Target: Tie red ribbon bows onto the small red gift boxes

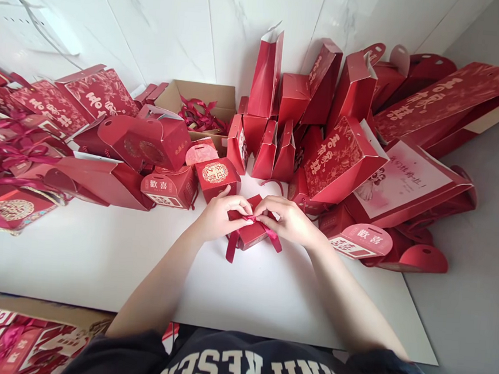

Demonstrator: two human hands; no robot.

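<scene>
A small red box (252,235) lies on the white table in front of me, with a dark red ribbon (231,246) across its top and two tails hanging toward me. Over the box's left side, my left hand (223,215) pinches the ribbon near the knot between thumb and fingers. From the right, my right hand (285,218) pinches the ribbon close to the same spot. The fingertips of both hands nearly meet above the box. Part of the box is hidden under the hands.
Red gift boxes (218,179) crowd the back of the white table (139,265). A cardboard box (224,96) of loose ribbons stands behind them. Tall red boxes (346,160) are piled at the right, ribboned ones (12,208) at the left. More packages (25,345) lie below at the lower left.
</scene>
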